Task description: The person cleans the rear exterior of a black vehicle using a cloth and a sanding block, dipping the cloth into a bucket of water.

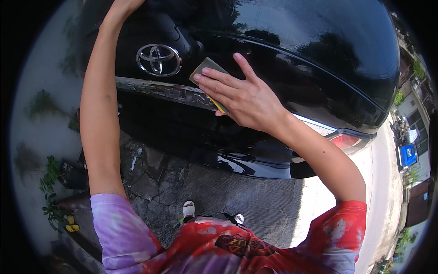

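My right hand (242, 93) presses a flat sponge (211, 65), grey-green with a yellow underside, against the back of a glossy black car (292, 86). The fingers lie across the sponge and the thumb sticks out, away from it. Just left of the sponge is a chrome oval emblem (159, 60). Beneath the emblem runs a chrome trim strip (159, 90), partly behind the sponge and hand. At the top edge of the head view my left hand (128, 4) reaches up by the car; its fingers are cut off from sight.
A red tail light (346, 140) sits at the car's right corner, above the glossy bumper (242, 166). Concrete ground (255, 205) lies under my feet. At left are a potted plant (52, 182) and yellow sandals (71, 224). A blue box (407, 155) stands far right along the sunlit road.
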{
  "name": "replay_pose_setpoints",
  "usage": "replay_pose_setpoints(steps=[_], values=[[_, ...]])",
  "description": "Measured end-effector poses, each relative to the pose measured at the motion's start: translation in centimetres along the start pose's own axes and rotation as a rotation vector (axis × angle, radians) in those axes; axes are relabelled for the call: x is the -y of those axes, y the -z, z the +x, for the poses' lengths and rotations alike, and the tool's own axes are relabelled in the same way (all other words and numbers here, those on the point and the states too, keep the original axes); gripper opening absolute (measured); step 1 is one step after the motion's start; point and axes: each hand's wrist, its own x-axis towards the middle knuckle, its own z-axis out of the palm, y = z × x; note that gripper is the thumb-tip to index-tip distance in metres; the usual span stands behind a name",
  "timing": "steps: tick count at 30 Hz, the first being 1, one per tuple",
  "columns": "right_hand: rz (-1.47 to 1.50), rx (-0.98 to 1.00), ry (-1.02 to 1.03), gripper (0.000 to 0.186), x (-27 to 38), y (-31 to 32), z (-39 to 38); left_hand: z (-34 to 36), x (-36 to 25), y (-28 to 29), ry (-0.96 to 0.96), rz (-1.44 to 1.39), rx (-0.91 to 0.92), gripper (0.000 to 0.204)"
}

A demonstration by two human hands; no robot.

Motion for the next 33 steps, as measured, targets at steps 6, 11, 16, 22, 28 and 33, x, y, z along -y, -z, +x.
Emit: replay_pose_setpoints(steps=[6, 11, 16, 22, 28, 33], values=[[-0.112, 0.325, -0.033, 0.05, -3.1, 5.9, -8.7, -0.3, -0.2, 0.5, -0.087, 0.023, -0.019, 0.041], [-0.101, 0.087, 0.048, 0.042, 0.6, 0.9, 1.1, 1.1, 2.7, -0.7, -0.133, -0.208, 0.134, 0.043], [-0.236, 0.398, 0.037, 0.053, -3.9, 6.3, -7.4, -1.9, -1.1, 0.8, -0.034, -0.096, 0.073, 0.043], [-0.174, 0.235, 0.138, 0.053, -0.6, 2.4, 1.8, -0.1, 1.5, -1.3, -0.059, -0.167, 0.081, 0.042], [-0.327, 0.419, -0.124, 0.079, -5.3, 7.7, -10.8, -0.6, 0.4, 0.7, -0.071, -0.135, -0.009, 0.041], [-0.191, 0.17, -0.275, 0.072, -2.5, 5.1, -8.9, 0.3, 1.1, -0.7, 0.047, -0.242, 0.014, 0.029]])
